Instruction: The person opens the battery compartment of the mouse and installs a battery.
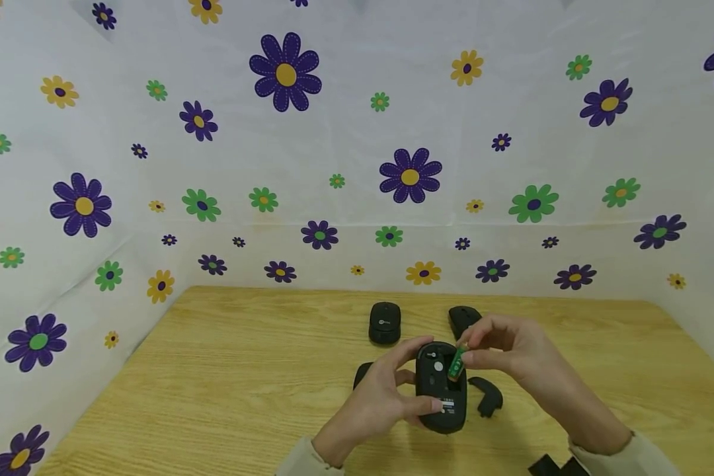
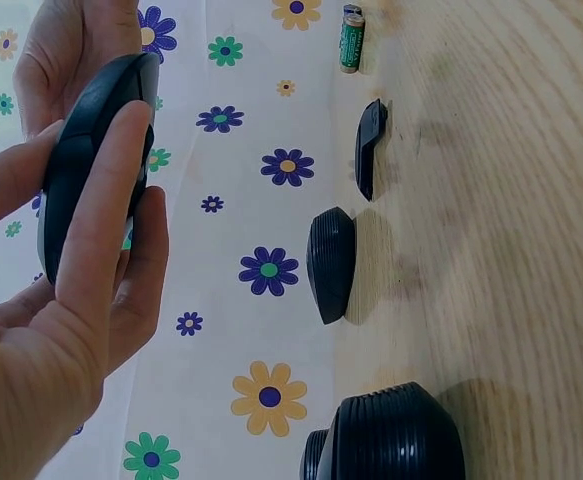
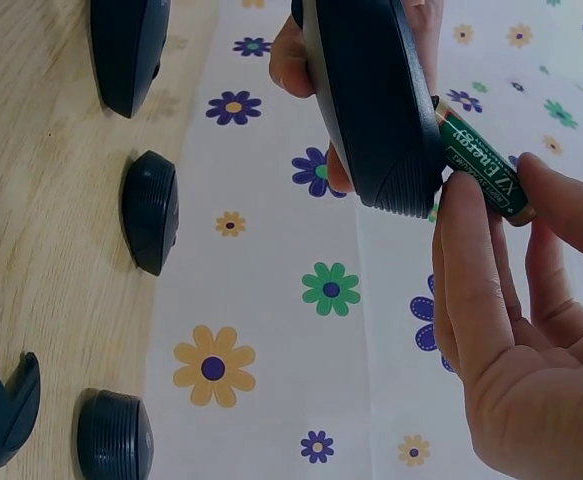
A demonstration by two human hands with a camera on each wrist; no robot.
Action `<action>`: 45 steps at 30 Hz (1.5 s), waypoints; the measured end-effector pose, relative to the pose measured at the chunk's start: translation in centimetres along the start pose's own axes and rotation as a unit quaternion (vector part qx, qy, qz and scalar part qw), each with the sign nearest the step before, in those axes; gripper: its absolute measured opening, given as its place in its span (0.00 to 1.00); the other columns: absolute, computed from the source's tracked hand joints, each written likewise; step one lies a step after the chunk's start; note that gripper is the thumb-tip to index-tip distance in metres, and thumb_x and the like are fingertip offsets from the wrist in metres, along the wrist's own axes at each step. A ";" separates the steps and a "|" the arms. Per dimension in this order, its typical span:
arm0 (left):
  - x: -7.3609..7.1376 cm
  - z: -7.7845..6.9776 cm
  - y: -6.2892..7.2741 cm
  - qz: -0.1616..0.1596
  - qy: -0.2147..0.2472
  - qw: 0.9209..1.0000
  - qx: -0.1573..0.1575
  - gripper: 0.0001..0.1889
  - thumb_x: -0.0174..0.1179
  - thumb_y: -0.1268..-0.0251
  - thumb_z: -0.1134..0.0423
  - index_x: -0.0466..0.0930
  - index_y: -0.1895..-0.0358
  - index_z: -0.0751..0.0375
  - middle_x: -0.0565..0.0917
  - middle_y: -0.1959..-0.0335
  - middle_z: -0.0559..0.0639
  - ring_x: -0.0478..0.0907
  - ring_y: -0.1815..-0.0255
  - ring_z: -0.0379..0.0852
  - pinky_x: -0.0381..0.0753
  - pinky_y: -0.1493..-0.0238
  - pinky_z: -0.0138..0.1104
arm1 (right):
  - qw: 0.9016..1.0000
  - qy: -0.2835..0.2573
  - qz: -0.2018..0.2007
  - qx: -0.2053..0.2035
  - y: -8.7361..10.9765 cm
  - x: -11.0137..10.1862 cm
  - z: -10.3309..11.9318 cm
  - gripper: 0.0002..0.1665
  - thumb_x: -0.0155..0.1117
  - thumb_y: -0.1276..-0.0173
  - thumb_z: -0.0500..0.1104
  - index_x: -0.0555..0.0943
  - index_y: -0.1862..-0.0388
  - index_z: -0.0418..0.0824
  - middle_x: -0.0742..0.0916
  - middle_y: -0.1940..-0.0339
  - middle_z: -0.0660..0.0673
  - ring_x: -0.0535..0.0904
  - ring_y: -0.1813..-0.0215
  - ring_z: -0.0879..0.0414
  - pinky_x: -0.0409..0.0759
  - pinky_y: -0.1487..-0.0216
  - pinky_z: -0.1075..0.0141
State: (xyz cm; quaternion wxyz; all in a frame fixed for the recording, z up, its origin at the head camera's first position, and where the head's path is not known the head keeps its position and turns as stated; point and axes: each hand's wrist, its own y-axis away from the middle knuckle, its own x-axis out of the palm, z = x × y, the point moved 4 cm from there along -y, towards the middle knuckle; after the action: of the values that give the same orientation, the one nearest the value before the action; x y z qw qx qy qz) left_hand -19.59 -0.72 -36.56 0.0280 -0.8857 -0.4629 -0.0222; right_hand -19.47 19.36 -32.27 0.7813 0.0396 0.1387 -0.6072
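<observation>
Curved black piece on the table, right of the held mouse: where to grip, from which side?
I'd pinch the curved piece across its width at mid-bend, from above and the right. It lies low on the table, so its broad middle seems the steadiest part; its outer bend faces right, while the held mouse crowds its left.

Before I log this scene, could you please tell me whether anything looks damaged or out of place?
Nothing seems damaged or spilled. One curved black piece lies detached, perhaps the cover of the upturned, open mouse; the held battery slants, not seated.
</observation>
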 end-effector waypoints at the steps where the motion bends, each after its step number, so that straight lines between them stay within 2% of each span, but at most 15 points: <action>1: 0.0 0.0 0.0 -0.001 -0.002 1.000 0.001 0.40 0.67 0.43 0.82 0.70 0.27 0.50 0.69 0.30 0.52 0.81 0.54 0.48 0.90 0.69 0.42 | 1.000 0.003 -0.001 0.000 0.0 0.0 0.1 0.07 0.71 0.34 0.34 0.81 0.61 0.34 0.84 0.56 0.42 0.80 0.57 0.49 0.86 0.56 0.59; 6: -0.1 0.0 0.0 -0.002 -0.003 1.000 -0.001 0.40 0.67 0.43 0.81 0.70 0.27 0.50 0.68 0.28 0.52 0.81 0.53 0.48 0.90 0.69 0.42 | 1.000 -0.004 -0.002 0.007 -0.2 0.2 0.1 0.06 0.71 0.35 0.32 0.83 0.64 0.40 0.85 0.57 0.42 0.80 0.56 0.48 0.86 0.55 0.58; 13: 0.0 0.1 0.0 -0.001 0.000 1.000 0.000 0.40 0.66 0.43 0.81 0.70 0.27 0.50 0.68 0.28 0.52 0.81 0.53 0.48 0.90 0.68 0.42 | 1.000 -0.004 0.002 -0.004 -0.3 0.2 0.0 0.05 0.71 0.36 0.29 0.83 0.63 0.34 0.85 0.57 0.43 0.79 0.57 0.49 0.86 0.56 0.60; 21: 0.0 0.1 0.0 -0.004 -0.003 1.000 0.000 0.40 0.67 0.44 0.82 0.70 0.27 0.51 0.68 0.29 0.52 0.81 0.52 0.49 0.90 0.68 0.43 | 1.000 -0.007 0.007 -0.013 -0.3 0.2 0.1 0.03 0.70 0.35 0.30 0.84 0.63 0.33 0.86 0.57 0.42 0.80 0.56 0.49 0.86 0.55 0.60; 27: 0.0 0.0 0.0 -0.002 -0.002 1.000 0.002 0.40 0.67 0.44 0.81 0.70 0.27 0.51 0.69 0.29 0.52 0.81 0.52 0.49 0.90 0.68 0.42 | 1.000 -0.006 0.006 -0.014 -0.3 0.2 0.0 0.07 0.72 0.36 0.32 0.84 0.62 0.29 0.86 0.57 0.40 0.80 0.54 0.48 0.86 0.54 0.59; 35: 0.1 0.1 -0.1 -0.004 0.000 1.000 0.001 0.41 0.67 0.44 0.82 0.70 0.27 0.51 0.69 0.29 0.52 0.81 0.52 0.49 0.90 0.68 0.43 | 1.000 -0.006 -0.004 0.000 -0.2 0.1 -0.1 0.08 0.71 0.35 0.31 0.84 0.60 0.28 0.86 0.58 0.42 0.79 0.54 0.48 0.86 0.54 0.59; 40: 0.0 0.0 -0.1 -0.004 -0.001 1.000 0.001 0.40 0.67 0.44 0.82 0.70 0.27 0.51 0.69 0.29 0.52 0.81 0.52 0.49 0.90 0.68 0.43 | 1.000 0.005 -0.018 0.013 -0.1 0.0 -0.3 0.10 0.71 0.34 0.33 0.83 0.58 0.27 0.86 0.59 0.46 0.79 0.53 0.48 0.84 0.53 0.58; 45: 0.0 0.2 0.0 -0.008 0.002 1.000 -0.001 0.41 0.67 0.46 0.83 0.70 0.27 0.51 0.68 0.28 0.52 0.81 0.52 0.50 0.90 0.68 0.44 | 1.000 0.005 -0.021 0.018 0.0 0.0 -0.7 0.09 0.71 0.34 0.33 0.84 0.58 0.29 0.86 0.57 0.44 0.79 0.51 0.49 0.84 0.52 0.59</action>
State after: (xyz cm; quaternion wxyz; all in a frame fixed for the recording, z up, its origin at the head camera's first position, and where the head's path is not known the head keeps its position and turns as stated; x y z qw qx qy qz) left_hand -19.61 -0.67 -36.70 0.0278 -0.8822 -0.4695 -0.0241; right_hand -19.60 19.47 -32.95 0.7667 0.0535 0.1326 -0.6259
